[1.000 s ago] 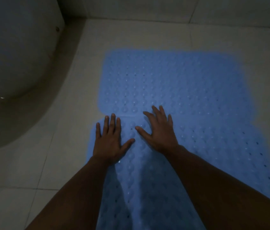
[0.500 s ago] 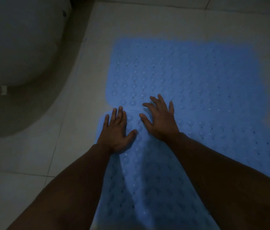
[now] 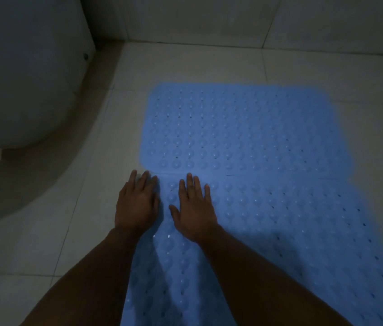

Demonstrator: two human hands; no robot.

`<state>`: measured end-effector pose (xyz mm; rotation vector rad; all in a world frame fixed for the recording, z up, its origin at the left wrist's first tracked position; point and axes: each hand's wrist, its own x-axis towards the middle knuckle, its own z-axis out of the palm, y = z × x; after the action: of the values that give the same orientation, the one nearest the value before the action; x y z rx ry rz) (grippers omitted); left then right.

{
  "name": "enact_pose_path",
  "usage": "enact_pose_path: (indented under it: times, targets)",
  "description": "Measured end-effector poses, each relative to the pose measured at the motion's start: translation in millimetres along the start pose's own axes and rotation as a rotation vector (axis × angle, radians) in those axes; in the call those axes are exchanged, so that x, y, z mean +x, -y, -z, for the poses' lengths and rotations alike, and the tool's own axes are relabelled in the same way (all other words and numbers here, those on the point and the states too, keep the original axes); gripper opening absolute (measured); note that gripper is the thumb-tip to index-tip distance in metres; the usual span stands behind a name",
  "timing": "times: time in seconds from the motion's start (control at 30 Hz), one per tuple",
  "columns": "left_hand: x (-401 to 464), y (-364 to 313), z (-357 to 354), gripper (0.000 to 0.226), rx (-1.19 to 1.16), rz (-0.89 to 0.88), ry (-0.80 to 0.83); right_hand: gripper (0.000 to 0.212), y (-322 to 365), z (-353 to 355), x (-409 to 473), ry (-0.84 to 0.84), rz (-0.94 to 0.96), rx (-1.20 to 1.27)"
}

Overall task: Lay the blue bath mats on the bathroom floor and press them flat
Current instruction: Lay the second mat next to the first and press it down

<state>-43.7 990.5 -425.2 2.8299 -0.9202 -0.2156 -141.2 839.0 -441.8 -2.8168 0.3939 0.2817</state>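
Blue bath mats [image 3: 240, 130] lie end to end on the floor [image 3: 96, 184] right of the toilet [image 3: 21, 74]. Left hand [image 3: 136, 205] and right hand [image 3: 194, 212] press flat, fingers straight, beside their seam.

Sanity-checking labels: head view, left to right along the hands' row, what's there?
Toilet base → bare floor tile → left hand → right hand → near blue mat.

Two studded blue bath mats [image 3: 244, 128], edge-to-edge, flat on floor tiles [image 3: 185, 64]
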Motion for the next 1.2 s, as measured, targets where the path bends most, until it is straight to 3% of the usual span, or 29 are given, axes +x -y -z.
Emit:
enact_pose_path:
  times: [0.2, 0.43, 0.53, 0.67, 0.73, 0.8, 0.9, 1.2]
  targets:
    - [1.8, -6.9, -11.6, 0.058, -0.039, 0.02, -0.104, 0.078, -2.7, -18.6, -5.1, -0.184, 0.012, 0.016]
    - [9.1, -0.5, -13.6, 0.056, -0.067, 0.078, -0.169, 0.082, -1.3, -17.6, 0.7, -0.188, 0.01, 0.003]
    - [12.3, 0.4, -11.9, 0.056, -0.053, 0.078, -0.132, 0.082, -0.5, -6.9, 4.5, -0.077, -0.013, 0.05]
    - [2.8, -2.2, -7.6, 0.054, -0.019, 0.087, -0.11, 0.074, 4.0, 38.7, 19.4, 0.267, -0.064, 0.19]
    - [4.6, -12.7, -3.4, 0.055, -0.054, 0.12, -0.126, 0.062, -3.1, 72.5, 36.6, 0.413, -0.093, 0.377]
    - [11.1, -33.7, -1.6, 0.055, -0.108, 0.12, -0.149, 0.043, -19.8, 98.6, 47.6, 0.336, -0.137, 0.572]
    - [23.7, -69.4, -2.8, 0.055, -0.167, 0.099, -0.139, 0.029, -53.2, 114.2, 49.5, 0.119, -0.192, 0.571]
    - [10.8, -150.0, -34.9, 0.067, -0.109, -0.152, -0.025, 0.031, -132.3, 99.0, -6.9, -0.025, -0.218, 0.455]
